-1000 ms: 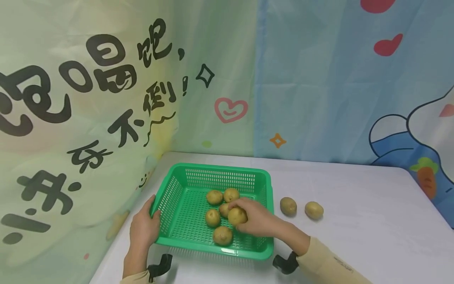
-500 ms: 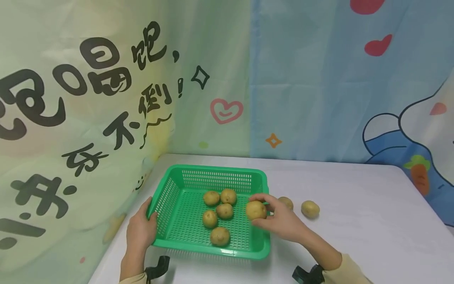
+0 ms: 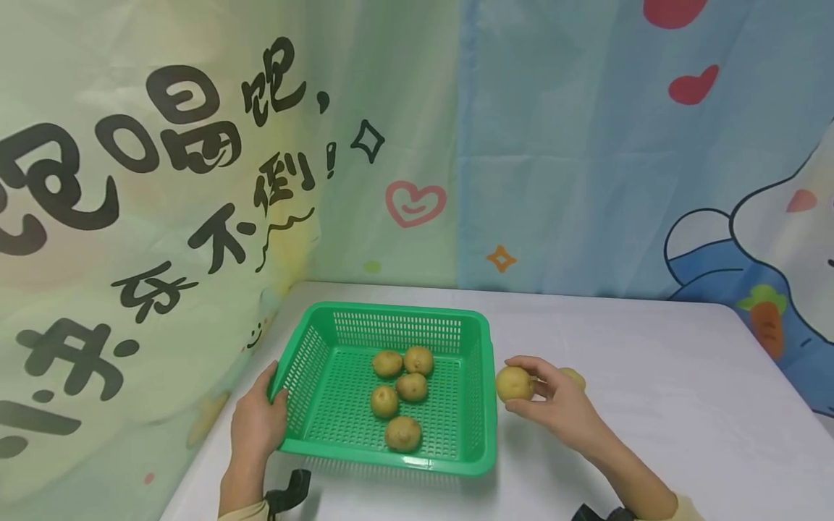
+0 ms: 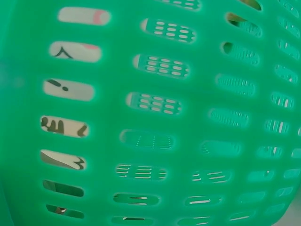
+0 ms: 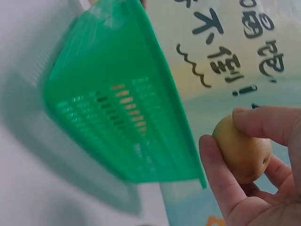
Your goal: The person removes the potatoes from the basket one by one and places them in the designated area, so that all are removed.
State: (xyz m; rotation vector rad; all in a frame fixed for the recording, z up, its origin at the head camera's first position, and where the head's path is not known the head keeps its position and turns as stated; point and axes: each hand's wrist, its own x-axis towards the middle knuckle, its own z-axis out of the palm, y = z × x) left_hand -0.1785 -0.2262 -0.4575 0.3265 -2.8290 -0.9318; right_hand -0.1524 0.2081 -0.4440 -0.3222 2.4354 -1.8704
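A green plastic basket (image 3: 459, 405) with slotted walls stands on the white table, tilted slightly in view. Several potatoes (image 3: 403, 434) lie on its floor. My left hand (image 3: 256, 416) grips the basket's left rim, thumb over the edge; the left wrist view is filled by the slotted green wall (image 4: 103, 127). Just beyond the right rim, my right hand (image 3: 560, 405) holds a potato (image 3: 514, 383) between thumb and fingertips, above the table. The right wrist view shows that potato (image 5: 242, 148) pinched beside the basket's outer wall (image 5: 117, 117).
Another potato (image 3: 573, 378) lies on the table, partly hidden behind my right hand. The white tabletop (image 3: 677, 391) extends to the right. Printed curtains (image 3: 560, 181) hang along the back and left side, close to the basket.
My right hand has carried the potato from inside the basket rightward past its right rim. It now covers one table potato. The left hand keeps its grip on the basket.
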